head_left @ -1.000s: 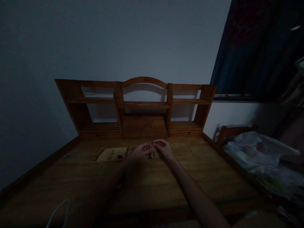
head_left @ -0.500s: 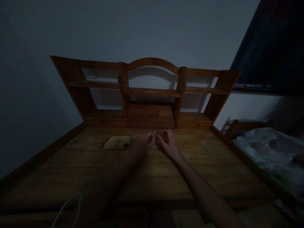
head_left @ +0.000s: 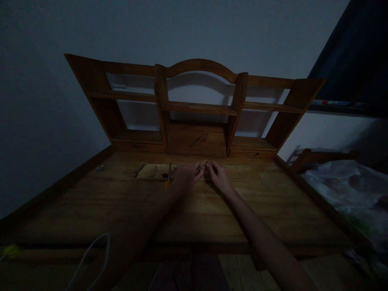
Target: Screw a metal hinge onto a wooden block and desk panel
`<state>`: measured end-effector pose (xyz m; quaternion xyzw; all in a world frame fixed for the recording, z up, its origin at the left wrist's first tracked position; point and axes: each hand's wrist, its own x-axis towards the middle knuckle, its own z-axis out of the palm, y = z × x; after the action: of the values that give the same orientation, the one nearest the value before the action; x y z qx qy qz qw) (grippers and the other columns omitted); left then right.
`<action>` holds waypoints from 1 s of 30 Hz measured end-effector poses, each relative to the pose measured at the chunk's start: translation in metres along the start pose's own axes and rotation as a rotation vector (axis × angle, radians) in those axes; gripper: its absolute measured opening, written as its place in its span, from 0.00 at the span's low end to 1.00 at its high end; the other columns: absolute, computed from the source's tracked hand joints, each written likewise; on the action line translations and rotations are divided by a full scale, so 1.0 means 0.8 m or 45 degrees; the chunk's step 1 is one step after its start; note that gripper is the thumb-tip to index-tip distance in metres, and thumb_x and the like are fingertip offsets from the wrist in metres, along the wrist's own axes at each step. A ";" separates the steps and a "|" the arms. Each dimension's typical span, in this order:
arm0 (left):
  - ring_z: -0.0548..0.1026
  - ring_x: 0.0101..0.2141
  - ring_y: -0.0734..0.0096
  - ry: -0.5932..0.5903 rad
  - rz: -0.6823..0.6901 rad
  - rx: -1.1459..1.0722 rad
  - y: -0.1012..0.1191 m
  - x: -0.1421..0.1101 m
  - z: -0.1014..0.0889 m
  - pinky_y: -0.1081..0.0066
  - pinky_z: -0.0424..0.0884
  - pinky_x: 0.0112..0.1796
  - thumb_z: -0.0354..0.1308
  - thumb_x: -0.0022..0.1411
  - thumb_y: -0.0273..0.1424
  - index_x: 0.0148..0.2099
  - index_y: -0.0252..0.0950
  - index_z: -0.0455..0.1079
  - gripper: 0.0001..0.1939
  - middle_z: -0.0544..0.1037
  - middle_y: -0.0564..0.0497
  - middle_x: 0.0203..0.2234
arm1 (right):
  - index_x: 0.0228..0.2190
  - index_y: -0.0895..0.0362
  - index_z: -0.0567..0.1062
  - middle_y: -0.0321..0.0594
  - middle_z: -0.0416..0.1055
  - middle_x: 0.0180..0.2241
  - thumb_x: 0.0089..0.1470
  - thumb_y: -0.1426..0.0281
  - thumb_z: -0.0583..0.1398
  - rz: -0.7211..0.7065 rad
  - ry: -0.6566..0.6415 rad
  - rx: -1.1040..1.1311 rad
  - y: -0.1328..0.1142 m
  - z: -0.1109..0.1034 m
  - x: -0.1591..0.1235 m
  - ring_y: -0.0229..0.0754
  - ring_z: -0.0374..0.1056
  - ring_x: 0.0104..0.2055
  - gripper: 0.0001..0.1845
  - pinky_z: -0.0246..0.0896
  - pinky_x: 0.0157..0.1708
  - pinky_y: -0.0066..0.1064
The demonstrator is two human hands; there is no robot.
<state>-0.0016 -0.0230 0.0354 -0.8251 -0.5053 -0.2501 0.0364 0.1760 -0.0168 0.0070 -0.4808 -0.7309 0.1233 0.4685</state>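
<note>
My left hand [head_left: 186, 174] is closed in a pinch on a small light-brown piece [head_left: 203, 163], possibly wood, held just above the desk top. My right hand [head_left: 220, 176] meets it from the other side, thumb and fingertips pressed together close to the piece. What those right fingertips hold is too small and dark to make out. Under and beside both hands lies a pale wooden strip [head_left: 150, 171] with a ragged left end. Across it rests a screwdriver [head_left: 167, 184] with a yellow-orange handle, left of my left hand.
Two small shiny metal parts [head_left: 100, 168] are on the desk [head_left: 121, 210] at the far left. A wooden shelf unit [head_left: 200, 107] stands along the back. A white cord [head_left: 106, 250] loops at the front left. Plastic-covered things [head_left: 339, 186] lie beyond the right edge.
The view has shifted, so the desk and shelves sit higher in the picture. Both hands stay together around the small piece, with the right fingers drawn closer together. More of the screwdriver handle shows.
</note>
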 end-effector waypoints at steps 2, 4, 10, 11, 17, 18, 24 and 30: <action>0.76 0.33 0.66 -0.005 -0.026 -0.016 0.000 0.001 -0.001 0.68 0.63 0.34 0.48 0.70 0.37 0.44 0.38 0.71 0.12 0.80 0.47 0.37 | 0.32 0.53 0.71 0.38 0.73 0.30 0.65 0.59 0.53 -0.024 0.026 -0.023 0.000 0.000 -0.001 0.41 0.68 0.32 0.13 0.58 0.35 0.31; 0.76 0.35 0.66 -0.009 -0.035 -0.037 0.000 0.001 -0.001 0.69 0.63 0.35 0.49 0.70 0.37 0.43 0.38 0.70 0.11 0.80 0.47 0.37 | 0.33 0.53 0.70 0.37 0.72 0.29 0.64 0.60 0.55 -0.034 0.047 -0.041 -0.002 -0.001 -0.001 0.40 0.67 0.31 0.11 0.57 0.34 0.30; 0.75 0.33 0.67 -0.002 -0.031 -0.076 -0.005 0.000 0.002 0.68 0.62 0.34 0.48 0.71 0.37 0.43 0.38 0.70 0.12 0.79 0.47 0.36 | 0.32 0.53 0.69 0.37 0.70 0.28 0.66 0.57 0.53 -0.029 0.020 -0.079 -0.005 -0.005 -0.001 0.41 0.66 0.31 0.15 0.57 0.34 0.31; 0.75 0.33 0.66 -0.001 -0.026 -0.083 -0.006 0.000 0.003 0.68 0.61 0.34 0.48 0.71 0.37 0.43 0.38 0.70 0.12 0.79 0.47 0.36 | 0.32 0.53 0.70 0.38 0.71 0.30 0.67 0.58 0.51 -0.041 0.007 -0.086 -0.004 -0.005 -0.001 0.42 0.67 0.33 0.16 0.57 0.36 0.32; 0.75 0.33 0.66 0.030 -0.025 -0.088 -0.007 0.001 0.004 0.68 0.62 0.35 0.48 0.70 0.37 0.42 0.37 0.70 0.12 0.79 0.47 0.35 | 0.36 0.53 0.69 0.43 0.71 0.35 0.67 0.62 0.50 -0.141 0.007 -0.125 0.001 -0.003 -0.001 0.45 0.68 0.39 0.12 0.59 0.41 0.35; 0.75 0.33 0.66 0.031 -0.026 -0.084 -0.006 0.001 0.003 0.68 0.61 0.35 0.48 0.70 0.37 0.42 0.37 0.70 0.12 0.79 0.47 0.35 | 0.36 0.53 0.69 0.43 0.70 0.35 0.67 0.62 0.51 -0.151 0.017 -0.129 0.000 -0.004 -0.001 0.45 0.67 0.39 0.11 0.59 0.40 0.34; 0.75 0.34 0.68 0.008 -0.039 -0.091 0.000 0.001 -0.005 0.70 0.62 0.35 0.49 0.69 0.36 0.40 0.38 0.70 0.11 0.79 0.47 0.35 | 0.33 0.53 0.68 0.41 0.69 0.34 0.67 0.59 0.51 -0.129 0.014 -0.158 -0.006 -0.007 -0.001 0.44 0.66 0.36 0.14 0.59 0.39 0.34; 0.76 0.35 0.67 0.032 -0.041 -0.077 -0.003 0.001 0.002 0.69 0.63 0.36 0.49 0.70 0.37 0.41 0.38 0.71 0.12 0.80 0.47 0.36 | 0.36 0.53 0.68 0.43 0.69 0.36 0.68 0.63 0.49 -0.178 0.000 -0.186 0.001 -0.004 0.000 0.45 0.67 0.40 0.12 0.61 0.43 0.36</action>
<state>-0.0030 -0.0204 0.0342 -0.8144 -0.5100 -0.2763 0.0137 0.1790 -0.0173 0.0081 -0.4615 -0.7697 0.0365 0.4397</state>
